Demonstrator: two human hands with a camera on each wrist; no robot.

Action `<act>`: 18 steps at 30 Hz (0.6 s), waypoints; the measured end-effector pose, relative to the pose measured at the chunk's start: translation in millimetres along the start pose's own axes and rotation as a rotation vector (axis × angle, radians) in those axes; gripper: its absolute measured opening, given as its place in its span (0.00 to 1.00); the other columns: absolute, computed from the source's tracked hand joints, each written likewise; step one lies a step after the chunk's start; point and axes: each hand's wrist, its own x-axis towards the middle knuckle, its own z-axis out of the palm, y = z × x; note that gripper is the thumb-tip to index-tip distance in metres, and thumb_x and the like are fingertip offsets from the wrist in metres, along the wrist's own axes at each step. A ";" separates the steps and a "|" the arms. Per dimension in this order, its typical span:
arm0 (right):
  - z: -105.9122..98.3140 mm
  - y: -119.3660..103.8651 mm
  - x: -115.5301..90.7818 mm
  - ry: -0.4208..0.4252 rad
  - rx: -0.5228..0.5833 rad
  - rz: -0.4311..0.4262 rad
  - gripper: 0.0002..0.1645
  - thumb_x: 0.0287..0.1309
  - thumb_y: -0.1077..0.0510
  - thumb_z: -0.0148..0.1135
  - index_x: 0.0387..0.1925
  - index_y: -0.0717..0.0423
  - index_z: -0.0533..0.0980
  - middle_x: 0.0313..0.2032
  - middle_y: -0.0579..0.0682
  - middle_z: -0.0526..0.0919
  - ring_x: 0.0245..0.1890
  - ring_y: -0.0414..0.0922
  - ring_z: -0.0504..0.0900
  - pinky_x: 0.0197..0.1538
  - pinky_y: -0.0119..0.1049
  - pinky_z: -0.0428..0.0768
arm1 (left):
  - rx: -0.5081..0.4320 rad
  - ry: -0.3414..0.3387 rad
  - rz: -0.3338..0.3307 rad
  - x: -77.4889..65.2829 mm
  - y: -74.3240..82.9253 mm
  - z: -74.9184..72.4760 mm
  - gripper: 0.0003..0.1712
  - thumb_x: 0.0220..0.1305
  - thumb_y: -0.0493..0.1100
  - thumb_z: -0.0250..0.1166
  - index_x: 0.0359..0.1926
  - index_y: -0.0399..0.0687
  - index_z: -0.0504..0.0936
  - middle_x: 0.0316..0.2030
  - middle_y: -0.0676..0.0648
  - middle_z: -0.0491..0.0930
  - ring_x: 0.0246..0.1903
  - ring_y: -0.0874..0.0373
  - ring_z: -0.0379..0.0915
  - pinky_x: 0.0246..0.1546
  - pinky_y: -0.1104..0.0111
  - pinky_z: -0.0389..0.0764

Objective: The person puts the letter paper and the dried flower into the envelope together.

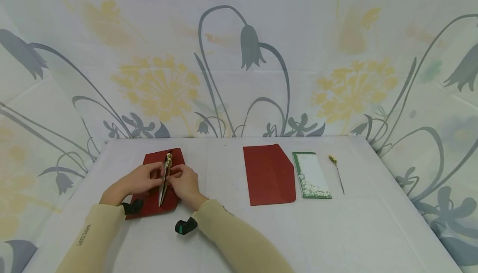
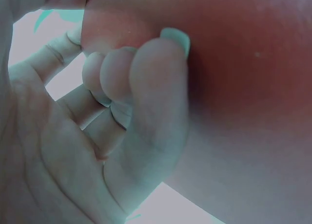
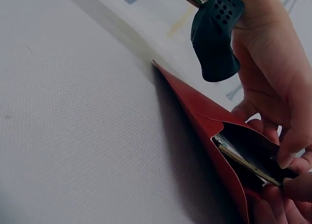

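Observation:
On the left of the table lies a red envelope (image 1: 153, 208), its long mouth parted. Inside, a pale card (image 1: 162, 195) shows its edge, and a sprig of small yellowish flowers (image 1: 169, 159) sits at the far end of the mouth. My left hand (image 1: 143, 178) pinches the envelope's left side of the mouth; its fingers curl against the red paper in the left wrist view. From the other side, my right hand (image 1: 186, 185) pinches the mouth's right edge. In the right wrist view the fingertips meet at the opening, beside the card edge (image 3: 248, 164), partly hiding what lies between them.
A second red envelope (image 1: 267, 175) lies flat at the middle right. Beside it is a white card (image 1: 310, 173) with a green border and floral print. Farther right lies a thin-stemmed dried flower (image 1: 337, 173). A floral cloth (image 1: 231, 69) hangs behind the white table (image 1: 358, 231).

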 end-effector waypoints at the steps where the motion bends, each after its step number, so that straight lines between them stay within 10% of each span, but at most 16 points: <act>1: -0.1 0.3 0.4 -0.004 -0.005 -0.001 0.11 0.55 0.66 0.70 0.41 0.55 0.81 0.23 0.43 0.81 0.24 0.36 0.81 0.30 0.30 0.79 | -0.003 0.003 0.004 -0.4 0.3 0.1 0.07 0.61 0.35 0.63 0.37 0.46 0.72 0.20 0.50 0.68 0.17 0.56 0.68 0.19 0.65 0.72; 18: -10.3 -0.2 0.1 -0.191 -0.053 -0.035 0.12 0.62 0.64 0.66 0.48 0.56 0.83 0.28 0.41 0.86 0.30 0.32 0.82 0.37 0.26 0.78 | 0.003 0.010 0.007 -1.6 3.9 0.2 0.07 0.62 0.36 0.64 0.37 0.46 0.72 0.21 0.51 0.67 0.19 0.56 0.66 0.21 0.66 0.69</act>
